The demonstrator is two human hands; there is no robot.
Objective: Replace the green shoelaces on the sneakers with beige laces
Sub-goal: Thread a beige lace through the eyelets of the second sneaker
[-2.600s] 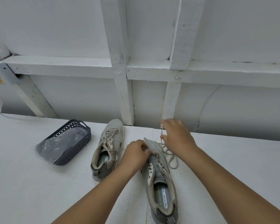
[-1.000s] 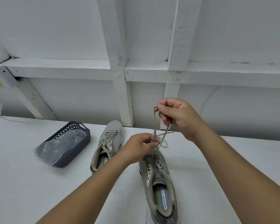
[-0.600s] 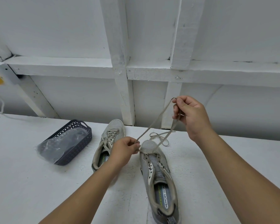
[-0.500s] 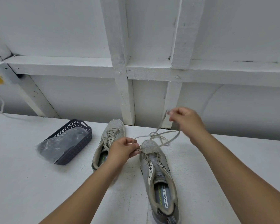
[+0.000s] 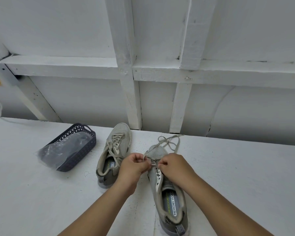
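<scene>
At lower centre, a beige lace [image 5: 169, 142] is pinched by the left hand [image 5: 134, 165] and right hand [image 5: 174, 166] over the right-side sneaker [image 5: 167, 189].

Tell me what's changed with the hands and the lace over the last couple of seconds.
The right hand came down from in front of the wall to the near sneaker, beside the left hand. Both now pinch the lace at the front eyelets, and its slack lies looped on the table beyond the toe. The laced sneaker and the basket stayed put.
</scene>
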